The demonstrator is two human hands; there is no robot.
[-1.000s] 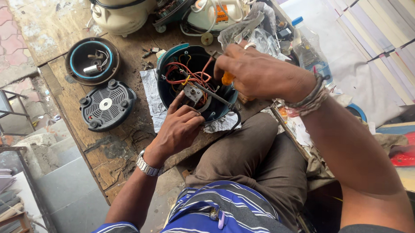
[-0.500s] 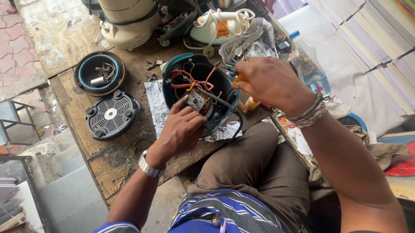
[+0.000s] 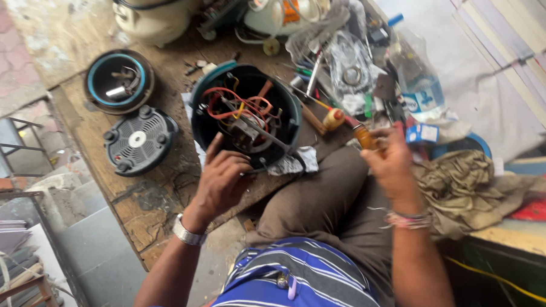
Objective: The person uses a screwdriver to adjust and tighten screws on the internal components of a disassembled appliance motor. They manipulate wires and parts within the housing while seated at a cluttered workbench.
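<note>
A dark round appliance base with a teal rim (image 3: 245,113) lies open on the wooden bench (image 3: 156,201), showing red and orange wires and a small motor inside. My left hand (image 3: 223,179) rests on its near rim, fingers curled on the edge. My right hand (image 3: 391,160) is off to the right of the base, blurred, closed on an orange-handled tool (image 3: 365,138). A second orange-handled screwdriver (image 3: 330,117) lies on the bench beside the base.
A black vented round cover (image 3: 139,140) and a round teal-ringed part (image 3: 118,81) lie left of the base. Cream appliance bodies (image 3: 154,10) stand at the back. Tools, a plastic bottle (image 3: 418,77) and a crumpled cloth (image 3: 465,184) crowd the right side.
My right hand has lifted away from inside the base and moved right with the orange-handled tool. My left hand stays on the base's near rim.
</note>
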